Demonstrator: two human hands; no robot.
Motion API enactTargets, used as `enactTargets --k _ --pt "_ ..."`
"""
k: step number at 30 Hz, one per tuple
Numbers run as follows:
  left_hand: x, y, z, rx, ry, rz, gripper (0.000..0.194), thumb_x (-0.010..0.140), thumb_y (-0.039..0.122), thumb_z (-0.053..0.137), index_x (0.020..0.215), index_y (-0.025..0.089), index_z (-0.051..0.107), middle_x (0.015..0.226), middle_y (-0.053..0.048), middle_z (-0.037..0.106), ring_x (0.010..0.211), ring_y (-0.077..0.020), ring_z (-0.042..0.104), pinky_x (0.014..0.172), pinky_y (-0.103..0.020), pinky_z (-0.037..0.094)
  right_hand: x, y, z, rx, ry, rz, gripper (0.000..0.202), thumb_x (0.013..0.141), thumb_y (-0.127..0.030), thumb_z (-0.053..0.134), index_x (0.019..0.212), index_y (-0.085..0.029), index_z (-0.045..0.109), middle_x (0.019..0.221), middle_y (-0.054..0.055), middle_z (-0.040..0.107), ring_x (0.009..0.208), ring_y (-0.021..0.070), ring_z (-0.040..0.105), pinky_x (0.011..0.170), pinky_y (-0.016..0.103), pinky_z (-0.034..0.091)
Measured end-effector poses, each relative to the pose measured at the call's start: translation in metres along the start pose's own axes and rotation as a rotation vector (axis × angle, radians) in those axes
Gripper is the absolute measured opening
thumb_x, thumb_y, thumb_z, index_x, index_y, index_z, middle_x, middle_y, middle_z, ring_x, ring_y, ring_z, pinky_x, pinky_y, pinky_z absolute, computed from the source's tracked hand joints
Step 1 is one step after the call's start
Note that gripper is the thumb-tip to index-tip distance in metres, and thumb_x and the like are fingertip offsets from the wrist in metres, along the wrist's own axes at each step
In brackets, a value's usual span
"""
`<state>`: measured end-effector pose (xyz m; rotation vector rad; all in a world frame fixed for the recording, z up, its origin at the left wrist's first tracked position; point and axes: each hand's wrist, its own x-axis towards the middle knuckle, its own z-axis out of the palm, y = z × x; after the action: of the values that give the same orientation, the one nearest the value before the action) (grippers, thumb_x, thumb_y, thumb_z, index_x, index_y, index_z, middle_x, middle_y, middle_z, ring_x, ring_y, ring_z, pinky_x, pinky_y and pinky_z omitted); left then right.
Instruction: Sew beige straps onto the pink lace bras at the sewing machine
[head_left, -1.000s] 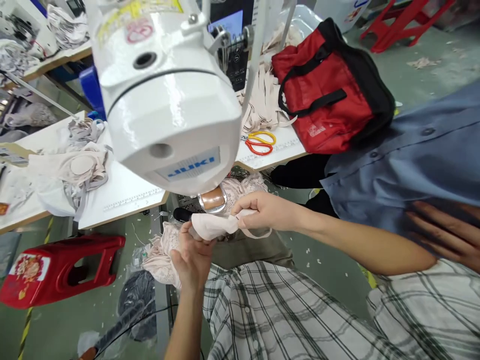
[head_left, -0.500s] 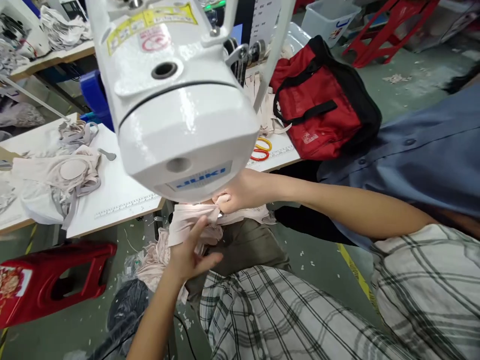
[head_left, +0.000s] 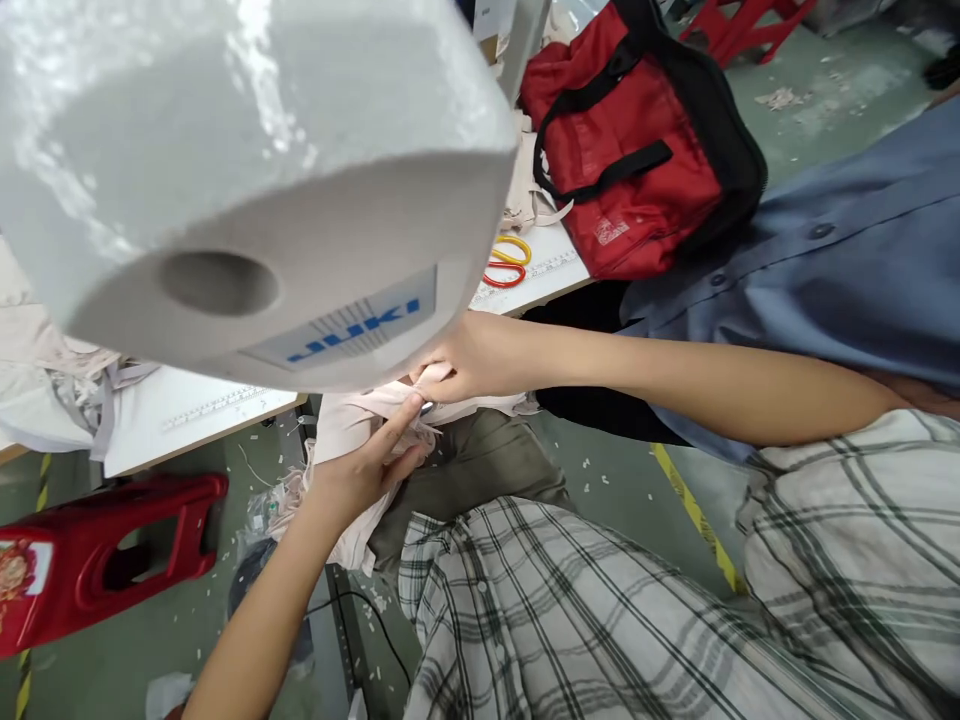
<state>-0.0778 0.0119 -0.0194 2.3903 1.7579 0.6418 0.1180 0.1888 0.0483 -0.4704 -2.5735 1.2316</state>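
Pale pink fabric (head_left: 341, 425) lies under the head of a white sewing machine (head_left: 315, 250) and hangs over my lap. My right hand (head_left: 472, 358) is closed on a bunched fold of it, just below the machine head. My left hand (head_left: 360, 468) grips the same fabric from the near left, its index fingertip close to my right fingers. A small shiny metal piece (head_left: 427, 408) shows between the hands; its kind is too small to tell. The machine head hides the needle area and part of my right fingers.
Scissors (head_left: 506, 262) with red and yellow handles lie on the white table (head_left: 202, 425) near a red bag (head_left: 630, 150). A person in a blue shirt (head_left: 825, 240) is close on my right. A red stool (head_left: 112, 560) stands at left. More garments (head_left: 52, 370) lie left.
The view has moved closer to the machine head, which now fills more of the picture. My left hand has come up to the right hand and its fingers have closed on the fabric.
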Motion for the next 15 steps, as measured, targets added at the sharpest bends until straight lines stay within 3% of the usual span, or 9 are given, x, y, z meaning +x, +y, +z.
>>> enactTargets --k 2,5,8,15 --pt "0.000 0.012 -0.002 0.041 0.017 -0.059 0.075 0.083 0.040 0.073 0.151 0.031 0.042 0.137 -0.008 0.062 0.117 -0.0298 0.063 0.111 -0.038 0.045 -0.009 0.006 0.007 -0.070 0.037 -0.058 0.017 0.085 -0.031 0.067 0.096 -0.022 0.074 0.101 0.006 0.069 0.098 0.0221 0.059 0.086 0.035 0.044" --pt "0.000 0.029 -0.004 0.097 0.035 -0.160 0.069 0.087 0.040 0.070 0.150 0.031 0.044 0.132 -0.006 0.066 0.114 -0.0273 0.065 0.107 -0.036 0.049 -0.020 0.016 0.019 -0.124 0.219 -0.133 0.018 0.091 -0.032 0.061 0.101 -0.025 0.074 0.116 0.007 0.065 0.113 0.0248 0.055 0.099 0.043 0.041" --pt "0.003 0.041 -0.003 0.125 0.044 -0.214 0.065 0.090 0.040 0.066 0.150 0.031 0.043 0.126 -0.005 0.069 0.109 -0.0252 0.067 0.101 -0.033 0.054 -0.022 0.021 0.026 -0.132 0.291 -0.151 0.015 0.091 -0.028 0.061 0.094 -0.024 0.075 0.109 0.006 0.067 0.106 0.0229 0.058 0.097 0.041 0.042" --pt "0.010 0.056 -0.003 0.242 0.014 -0.272 0.065 0.095 0.039 0.057 0.155 0.032 0.033 0.117 -0.005 0.073 0.100 -0.0246 0.071 0.083 -0.030 0.060 -0.018 0.018 0.022 -0.120 0.296 -0.129 0.010 0.088 -0.027 0.066 0.088 -0.024 0.076 0.097 0.003 0.068 0.098 0.0209 0.061 0.090 0.036 0.046"
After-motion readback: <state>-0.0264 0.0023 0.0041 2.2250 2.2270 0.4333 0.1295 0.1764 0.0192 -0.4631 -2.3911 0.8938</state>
